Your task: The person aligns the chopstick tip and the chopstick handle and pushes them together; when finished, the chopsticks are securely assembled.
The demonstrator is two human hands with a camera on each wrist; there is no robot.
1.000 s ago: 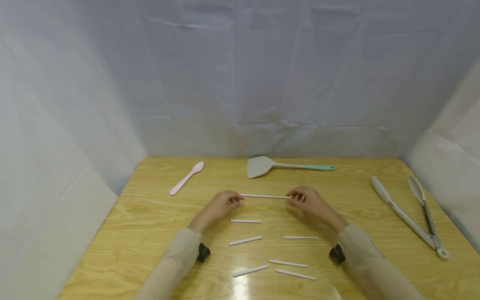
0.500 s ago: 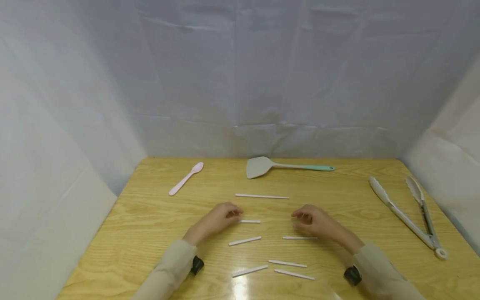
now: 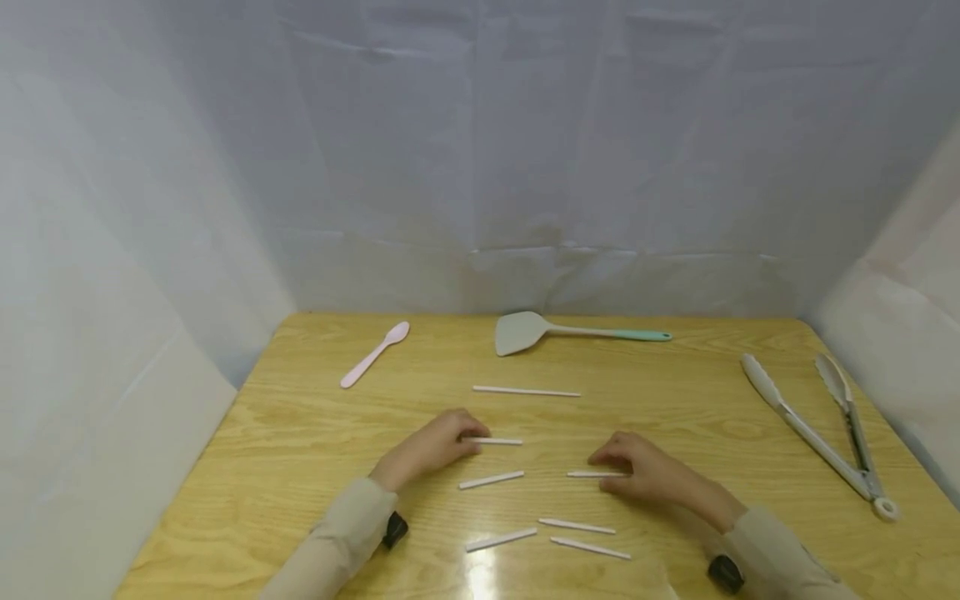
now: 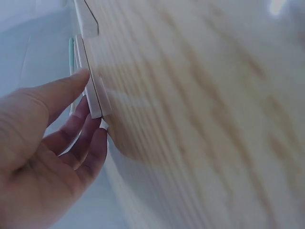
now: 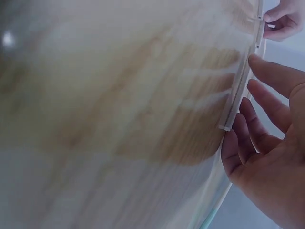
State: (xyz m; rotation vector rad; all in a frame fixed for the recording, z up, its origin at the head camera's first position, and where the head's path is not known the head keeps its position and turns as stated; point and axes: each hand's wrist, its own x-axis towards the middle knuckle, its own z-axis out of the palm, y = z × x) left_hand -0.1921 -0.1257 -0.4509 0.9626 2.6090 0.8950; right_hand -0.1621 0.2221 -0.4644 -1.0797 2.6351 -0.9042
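My left hand pinches the left end of a thick white chopstick section between thumb and fingers, its other end pointing right. In the left wrist view this section lies level near the table. My right hand is at a thinner white section with a narrow tip toward the left. Its thumb and index finger are spread on either side of that piece, the right end hidden by the hand. In the right wrist view the fingertips curve close along the section. A long, tapered white chopstick lies behind both hands.
In front lie two thick sections and two narrow-tipped sections. A pink spoon, a spatula and tongs lie farther out on the wooden table. White sheeting surrounds the back and sides.
Both hands have left the long chopstick, which stays on the table, and moved nearer the person. The left now pinches a thick section; the right has come around a narrow-tipped one.
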